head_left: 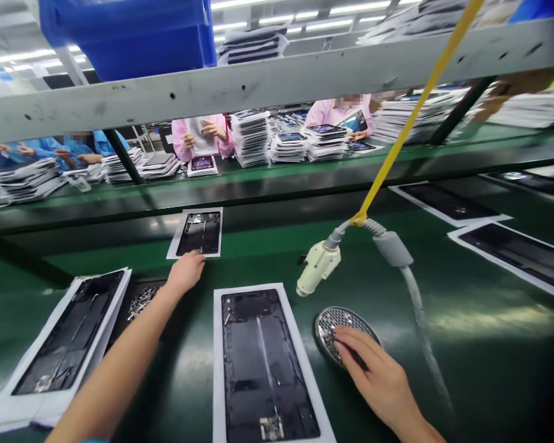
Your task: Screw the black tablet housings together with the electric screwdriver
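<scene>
My left hand (187,272) reaches out to the near edge of a black tablet housing (198,232) lying on white paper at the back. Its fingers are mostly hidden behind the back of the hand, so I cannot see whether they grip the edge. My right hand (381,378) is over a round metal dish (325,326) with a grid of small holes. Thumb and fingertips are drawn together at the dish; anything between them is too small to make out. Between my hands lies another open tablet housing (249,351), on a white sheet, with a pale strip along its middle.
To the left, a tablet housing on stacked sheets (76,332) lies beside a dark tray of small metal parts (143,300). A pale cable connector (321,266) hangs from a yellow strap (406,123). More housings (521,252) lie right. Beyond the shelf beam (258,86), co-workers sit among stacks.
</scene>
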The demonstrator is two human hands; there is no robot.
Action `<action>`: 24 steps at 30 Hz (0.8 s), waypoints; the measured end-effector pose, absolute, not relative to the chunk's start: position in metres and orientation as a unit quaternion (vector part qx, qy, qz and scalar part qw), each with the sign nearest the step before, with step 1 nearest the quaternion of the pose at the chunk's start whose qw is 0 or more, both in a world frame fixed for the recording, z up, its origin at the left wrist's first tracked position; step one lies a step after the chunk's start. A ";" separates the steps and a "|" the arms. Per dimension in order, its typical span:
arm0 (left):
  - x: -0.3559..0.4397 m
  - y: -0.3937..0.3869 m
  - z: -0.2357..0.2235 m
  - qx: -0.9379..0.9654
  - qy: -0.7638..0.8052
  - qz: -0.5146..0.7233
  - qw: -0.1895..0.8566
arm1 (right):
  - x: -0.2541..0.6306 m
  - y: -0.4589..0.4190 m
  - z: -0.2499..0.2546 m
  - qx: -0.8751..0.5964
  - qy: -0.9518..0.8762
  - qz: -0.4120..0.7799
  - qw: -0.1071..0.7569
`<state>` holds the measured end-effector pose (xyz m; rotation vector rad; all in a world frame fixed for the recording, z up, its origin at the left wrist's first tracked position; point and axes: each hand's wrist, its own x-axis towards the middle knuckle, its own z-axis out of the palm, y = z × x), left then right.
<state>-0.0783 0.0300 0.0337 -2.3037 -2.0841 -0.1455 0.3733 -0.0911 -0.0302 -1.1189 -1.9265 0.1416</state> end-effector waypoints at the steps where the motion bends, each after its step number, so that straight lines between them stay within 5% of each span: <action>1: -0.086 0.041 0.038 -0.741 -0.671 -0.011 0.026 | 0.373 -0.091 -0.029 -0.458 -0.763 0.055 0.452; 17: -0.111 0.072 0.060 -0.776 -0.614 0.131 0.055 | 0.375 -0.086 -0.032 -0.442 -0.764 0.034 0.469; 24: -0.130 0.058 0.115 -0.767 -0.627 0.108 0.083 | 0.385 -0.087 -0.043 -0.451 -0.766 0.044 0.455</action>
